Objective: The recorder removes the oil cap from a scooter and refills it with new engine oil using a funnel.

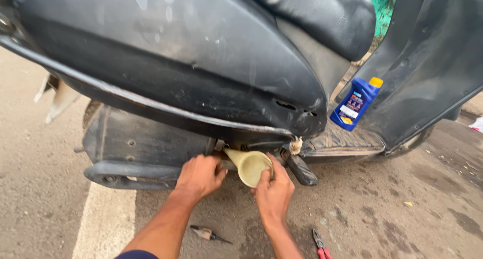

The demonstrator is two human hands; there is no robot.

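Observation:
A black scooter [191,67] fills the upper view, seen from its side. Under its body panel a pale yellow plastic funnel [247,166] points its narrow end up and left into the engine area. My right hand [274,193] grips the funnel's wide rim from below. My left hand [200,176] is closed against the underside of the scooter just left of the funnel's spout; what its fingers hold is hidden. A blue bottle with a yellow cap [356,104] stands leaning on the scooter's footboard [347,140].
On the ground near my arms lie a small wooden-handled screwdriver [207,234] and red-handled pliers [320,245]. A white painted line [103,224] runs across the tarmac at left. The footrest [301,169] juts out beside the funnel.

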